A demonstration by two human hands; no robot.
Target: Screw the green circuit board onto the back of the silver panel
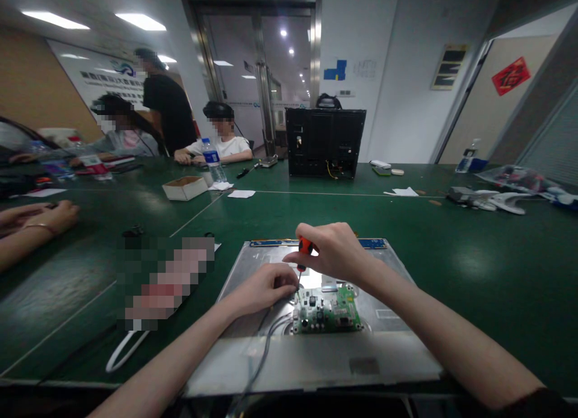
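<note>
A grey metal panel [388, 352] lies flat on the green table in front of me, with a green circuit board [327, 312] screwed onto its middle. My right hand [332, 249] grips a screwdriver with a red handle [306, 246], held upright, its tip down at the board's top left corner. My left hand [266, 285] rests on the panel just left of the board, its fingers pinched around the screwdriver's shaft near the tip. Grey cables [266, 352] run from the board toward the panel's near edge.
A white cardboard box [184, 187] and a water bottle [213, 160] stand at the back left, a black monitor housing [325, 142] at the back middle. Other people sit and stand at the far left; someone's hands [40, 219] rest on the table's left side. A white cord [124, 350] lies near my left arm.
</note>
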